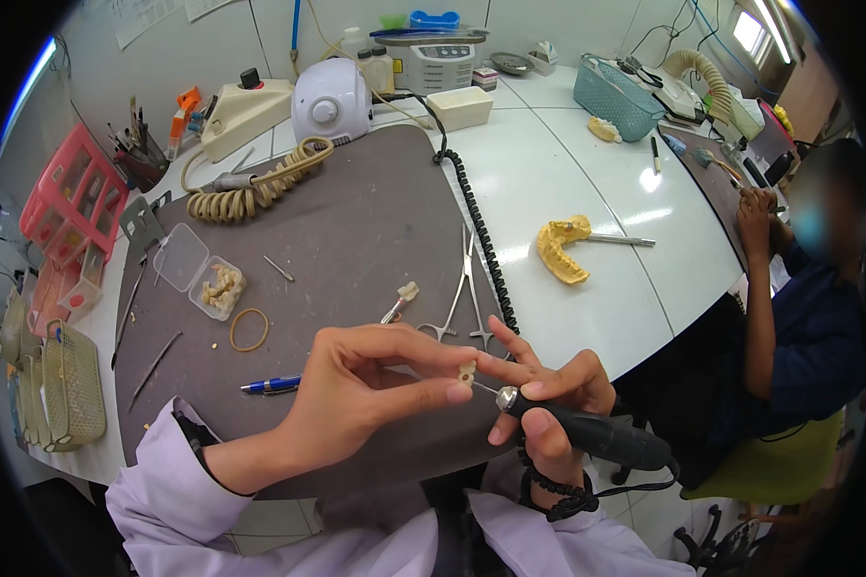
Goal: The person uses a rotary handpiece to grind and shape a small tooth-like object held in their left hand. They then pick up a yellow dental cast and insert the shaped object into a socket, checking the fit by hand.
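Between thumb and index finger, my left hand [351, 380] pinches a small tooth-coloured dental crown piece [467, 373]. My right hand [563, 385] is wrapped round a black dental handpiece [601, 438] with a silver nose. Its thin bur points left and reaches close to the crown piece; whether it touches I cannot tell. Beyond my left hand, another tooth-coloured piece [408, 290] sits at the tip of a slim metal holder. Locking forceps [467, 279] lie just past my fingers. A blue pen [271, 386] lies beside my left hand.
On the grey mat [356, 212] are a clear box of tooth pieces [218, 288], a rubber band [249, 330] and metal hand tools. A coiled black cord [476, 216] runs down the mat's right edge. Beyond it lies a yellow dental model [558, 252]. At right sits another person [799, 298].
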Available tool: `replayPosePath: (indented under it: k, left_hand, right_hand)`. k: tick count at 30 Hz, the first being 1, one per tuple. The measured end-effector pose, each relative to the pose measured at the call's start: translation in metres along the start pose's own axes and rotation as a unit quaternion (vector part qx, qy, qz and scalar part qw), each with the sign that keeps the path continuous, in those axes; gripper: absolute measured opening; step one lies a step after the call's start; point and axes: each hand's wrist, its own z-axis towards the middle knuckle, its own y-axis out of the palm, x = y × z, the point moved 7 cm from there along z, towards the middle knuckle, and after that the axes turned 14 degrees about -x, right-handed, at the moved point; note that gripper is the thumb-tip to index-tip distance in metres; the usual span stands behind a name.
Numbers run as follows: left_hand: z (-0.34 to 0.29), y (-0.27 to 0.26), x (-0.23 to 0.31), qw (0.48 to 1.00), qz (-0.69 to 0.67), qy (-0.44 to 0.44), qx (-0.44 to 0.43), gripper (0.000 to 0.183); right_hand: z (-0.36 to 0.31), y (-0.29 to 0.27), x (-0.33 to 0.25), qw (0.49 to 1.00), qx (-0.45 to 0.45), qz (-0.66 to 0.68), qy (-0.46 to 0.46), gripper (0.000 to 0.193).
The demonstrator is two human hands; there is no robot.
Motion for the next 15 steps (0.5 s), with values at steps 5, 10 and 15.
replayPosePath:
  k: [5, 10, 15]
  left_hand:
    - [-0.0001, -0.0008, -0.0009, 1.0, 0.007, 0.0, 0.003, 0.028]
    - [0.0002, 0.0009, 0.0024, 1.0, 0.003, 0.006, 0.002, 0.028]
    - [-0.0012, 0.0008, 0.0028, 1.0, 0.007, 0.02, 0.0, 0.027]
  right_hand:
    - [-0.0025, -0.002, 0.0016, 1.0, -0.005, 0.005, 0.008, 0.014]
    - [-0.0011, -0.001, 0.0005, 1.0, -0.001, -0.006, 0.002, 0.014]
    - [-0.002, -0.0017, 0.0013, 1.0, 0.006, -0.002, 0.01, 0.014]
